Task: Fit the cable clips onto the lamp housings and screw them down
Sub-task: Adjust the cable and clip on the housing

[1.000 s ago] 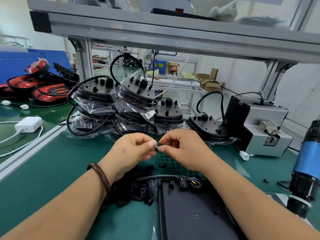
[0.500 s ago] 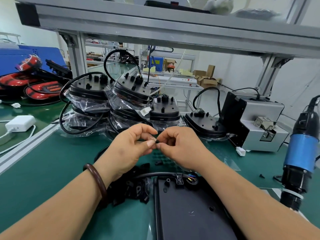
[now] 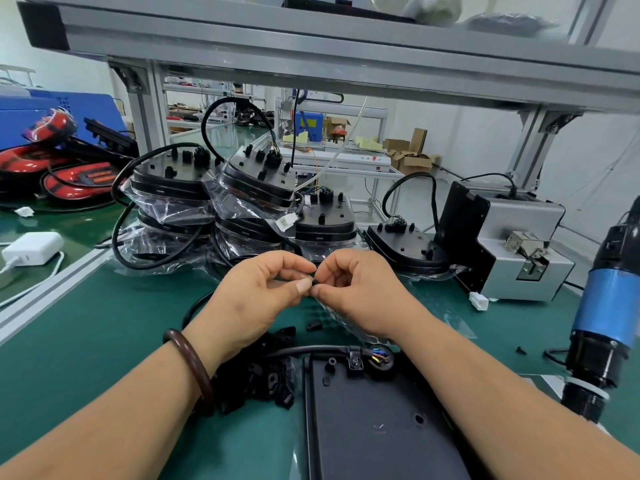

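We see the left hand [image 3: 256, 292] and right hand [image 3: 360, 292] raised over the green mat [image 3: 104, 341], fingertips meeting. Both pinch a small black part [image 3: 314, 281], probably a cable clip, though the fingers cover most of it. Below them lies a lamp housing [image 3: 377, 420], its near end cut off by the frame. A heap of loose clips [image 3: 263, 379] lies partly hidden behind the left wrist. The blue screwdriver [image 3: 609, 306] shows at the right edge, cropped.
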`<state>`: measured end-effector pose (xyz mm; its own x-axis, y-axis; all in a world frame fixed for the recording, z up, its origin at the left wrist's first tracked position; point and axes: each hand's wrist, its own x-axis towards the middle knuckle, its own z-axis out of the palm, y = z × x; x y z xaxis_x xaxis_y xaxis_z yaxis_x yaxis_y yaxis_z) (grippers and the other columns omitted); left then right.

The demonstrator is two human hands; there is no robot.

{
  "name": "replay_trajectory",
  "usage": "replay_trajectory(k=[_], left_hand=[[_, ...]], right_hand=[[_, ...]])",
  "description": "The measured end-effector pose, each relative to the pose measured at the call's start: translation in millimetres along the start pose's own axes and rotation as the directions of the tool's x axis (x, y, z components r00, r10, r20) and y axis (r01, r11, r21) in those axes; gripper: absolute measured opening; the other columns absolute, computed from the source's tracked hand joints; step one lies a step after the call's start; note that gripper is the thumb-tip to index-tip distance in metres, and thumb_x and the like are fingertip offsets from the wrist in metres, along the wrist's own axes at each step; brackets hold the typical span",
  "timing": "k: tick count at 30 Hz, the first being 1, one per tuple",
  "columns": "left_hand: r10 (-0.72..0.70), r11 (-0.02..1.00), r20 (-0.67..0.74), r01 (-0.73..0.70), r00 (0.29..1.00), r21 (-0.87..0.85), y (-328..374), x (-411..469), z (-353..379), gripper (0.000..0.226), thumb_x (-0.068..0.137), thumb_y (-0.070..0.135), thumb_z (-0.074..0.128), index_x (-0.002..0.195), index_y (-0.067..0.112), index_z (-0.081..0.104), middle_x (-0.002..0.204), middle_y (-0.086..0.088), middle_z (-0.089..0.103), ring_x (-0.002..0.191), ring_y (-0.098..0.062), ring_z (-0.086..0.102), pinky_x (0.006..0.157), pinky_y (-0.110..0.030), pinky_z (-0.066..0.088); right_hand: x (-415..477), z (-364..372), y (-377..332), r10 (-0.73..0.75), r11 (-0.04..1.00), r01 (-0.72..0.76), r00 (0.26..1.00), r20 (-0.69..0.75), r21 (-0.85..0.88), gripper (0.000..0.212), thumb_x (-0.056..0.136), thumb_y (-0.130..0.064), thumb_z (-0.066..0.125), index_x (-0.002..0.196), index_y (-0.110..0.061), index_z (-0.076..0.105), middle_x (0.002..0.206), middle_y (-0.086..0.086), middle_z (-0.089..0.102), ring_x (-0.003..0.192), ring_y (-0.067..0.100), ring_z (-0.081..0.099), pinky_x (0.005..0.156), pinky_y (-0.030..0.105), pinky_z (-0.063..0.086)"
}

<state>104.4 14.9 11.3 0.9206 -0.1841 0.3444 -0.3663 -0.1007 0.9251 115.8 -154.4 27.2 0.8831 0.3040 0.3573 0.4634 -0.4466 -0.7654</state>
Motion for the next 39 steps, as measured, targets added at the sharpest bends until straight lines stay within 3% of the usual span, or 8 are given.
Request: replay_trajectory(k=[7,12,15,28,31,34,39], left_hand=[[-0.045,0.996,-0.024,0.043,0.999,-0.073,-1.1,0.4,2.9,0.022,0.089,-0.001,0.058,0.084,0.018,0.069,0.078,-0.002,0.072,0.080,-0.011,0.069,0.072,-0.020,0.056],[-0.043,0.989,-0.010,0.041,0.999,-0.145,1.1,0.1,1.5,0.020,0.090,0.000,0.057,0.092,0.019,0.064,0.075,0.006,0.067,0.078,-0.008,0.066,0.074,-0.021,0.055],[-0.020,0.991,0.012,0.021,1.000,-0.136,2.8,-1.3,2.3,0.022,0.090,-0.002,0.055,0.090,0.020,0.060,0.076,0.008,0.063,0.078,-0.007,0.063,0.079,-0.025,0.054],[0.031,0.995,0.059,-0.025,0.998,-0.094,3.1,-0.9,3.3,0.028,0.087,-0.007,0.057,0.086,0.020,0.060,0.085,0.000,0.061,0.081,-0.016,0.061,0.085,-0.031,0.051],[0.023,0.994,0.051,-0.018,0.998,-0.110,2.7,0.2,2.3,0.028,0.088,-0.004,0.057,0.085,0.024,0.061,0.084,0.002,0.063,0.081,-0.014,0.062,0.080,-0.025,0.054],[0.004,0.991,0.042,0.001,0.999,-0.133,2.3,1.2,0.3,0.032,0.089,-0.001,0.057,0.080,0.029,0.064,0.078,0.010,0.064,0.078,-0.007,0.063,0.075,-0.021,0.055],[0.004,0.993,0.036,0.000,0.999,-0.120,2.4,2.9,-1.3,0.034,0.089,0.003,0.060,0.075,0.033,0.066,0.077,0.009,0.063,0.076,-0.009,0.062,0.079,-0.024,0.056]], right_hand=[[0.8,1.3,0.8,-0.013,1.000,0.013,1.000,0.011,0.018,0.028,0.077,-0.006,0.077,0.067,-0.023,0.057,0.059,-0.012,0.053,0.048,-0.003,0.042,0.050,0.012,0.038],[-0.2,1.3,-0.9,-0.044,0.999,0.044,0.999,-0.021,0.001,0.028,0.076,-0.007,0.078,0.072,-0.026,0.057,0.061,-0.013,0.052,0.050,-0.002,0.043,0.051,0.012,0.038],[-0.2,0.8,-1.9,-0.056,0.998,0.056,0.998,-0.033,-0.010,0.028,0.075,-0.010,0.080,0.081,-0.031,0.061,0.069,-0.012,0.054,0.056,-0.001,0.044,0.056,0.014,0.041],[-1.5,-0.5,-3.4,-0.061,0.998,0.061,0.998,-0.013,-0.023,0.029,0.078,-0.010,0.078,0.069,-0.026,0.057,0.064,-0.012,0.054,0.053,-0.002,0.044,0.053,0.012,0.040],[-1.2,-0.2,-3.7,-0.063,0.998,0.063,0.998,-0.015,-0.018,0.029,0.079,-0.010,0.077,0.070,-0.026,0.056,0.065,-0.012,0.053,0.053,-0.001,0.043,0.054,0.014,0.040],[-1.2,0.4,-3.9,-0.068,0.998,0.067,0.997,-0.023,-0.016,0.028,0.078,-0.011,0.078,0.072,-0.026,0.055,0.067,-0.011,0.054,0.056,-0.001,0.043,0.056,0.014,0.040],[0.6,0.1,-2.7,-0.018,0.998,0.017,1.000,0.013,0.054,0.027,0.076,-0.012,0.080,0.090,-0.027,0.062,0.073,-0.007,0.059,0.065,0.004,0.051,0.066,0.017,0.048]])
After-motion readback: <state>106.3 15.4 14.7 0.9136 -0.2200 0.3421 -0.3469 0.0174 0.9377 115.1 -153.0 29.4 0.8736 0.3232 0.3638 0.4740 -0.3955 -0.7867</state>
